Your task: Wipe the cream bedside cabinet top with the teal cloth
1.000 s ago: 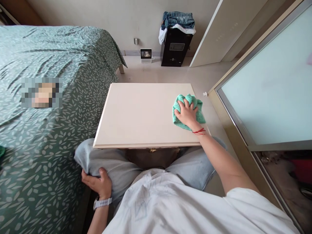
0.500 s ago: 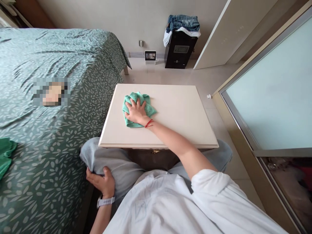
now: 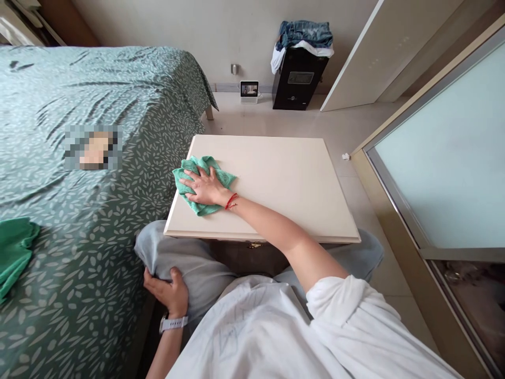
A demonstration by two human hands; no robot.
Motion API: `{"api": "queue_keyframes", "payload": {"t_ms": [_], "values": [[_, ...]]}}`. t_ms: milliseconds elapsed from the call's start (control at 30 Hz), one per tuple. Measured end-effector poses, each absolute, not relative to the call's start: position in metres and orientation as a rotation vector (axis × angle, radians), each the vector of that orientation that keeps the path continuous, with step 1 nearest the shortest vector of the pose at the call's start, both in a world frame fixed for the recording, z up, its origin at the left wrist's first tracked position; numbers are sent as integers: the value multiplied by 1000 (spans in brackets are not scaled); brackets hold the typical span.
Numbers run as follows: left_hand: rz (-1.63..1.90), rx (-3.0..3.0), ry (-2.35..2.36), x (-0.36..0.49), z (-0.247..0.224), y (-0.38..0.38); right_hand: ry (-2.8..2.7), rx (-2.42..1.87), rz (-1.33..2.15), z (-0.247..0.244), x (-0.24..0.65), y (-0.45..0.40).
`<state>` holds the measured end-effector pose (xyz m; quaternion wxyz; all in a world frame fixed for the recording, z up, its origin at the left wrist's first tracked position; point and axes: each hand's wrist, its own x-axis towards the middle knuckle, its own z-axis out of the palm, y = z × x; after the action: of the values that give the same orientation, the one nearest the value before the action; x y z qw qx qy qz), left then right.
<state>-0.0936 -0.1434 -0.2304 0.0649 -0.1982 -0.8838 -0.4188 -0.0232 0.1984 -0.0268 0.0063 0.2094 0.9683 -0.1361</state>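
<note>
My right hand (image 3: 204,186) lies flat with spread fingers on a green cloth (image 3: 189,164), pressing it against the left part of a cream tabletop (image 3: 284,184). One corner of the cloth reaches past the tabletop's left edge. A red string bracelet (image 3: 231,201) circles my right wrist. My left hand (image 3: 171,290) rests open on the side of my left leg in light jeans (image 3: 189,263), thumb apart from the fingers. It wears a watch with a pale strap (image 3: 174,323). A small brass-coloured fitting (image 3: 254,245) shows under the table's front edge.
A bed with a green leaf-patterned cover (image 3: 130,221) stands on the left, with a darker green cloth (image 3: 16,252) on it. Ahead are a small screen (image 3: 249,89) on the floor and a black cabinet (image 3: 299,81) topped with folded jeans (image 3: 305,34). Frosted sliding panels (image 3: 445,158) line the right.
My right hand has slid the green cloth leftward and slightly nearer me, to the tabletop's left edge. My left hand stays on my leg. The view has shifted slightly.
</note>
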Motion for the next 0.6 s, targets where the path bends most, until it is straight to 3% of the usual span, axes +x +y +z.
{"api": "queue_keyframes", "payload": {"t_ms": [267, 600], "values": [[-1320, -574, -2629, -97, -235, -142, 2953, 976, -447, -30, 51, 239], [-1300, -589, -2631, -101, -237, -141, 2728, 1626, -221, -47, 207, 303]]}}
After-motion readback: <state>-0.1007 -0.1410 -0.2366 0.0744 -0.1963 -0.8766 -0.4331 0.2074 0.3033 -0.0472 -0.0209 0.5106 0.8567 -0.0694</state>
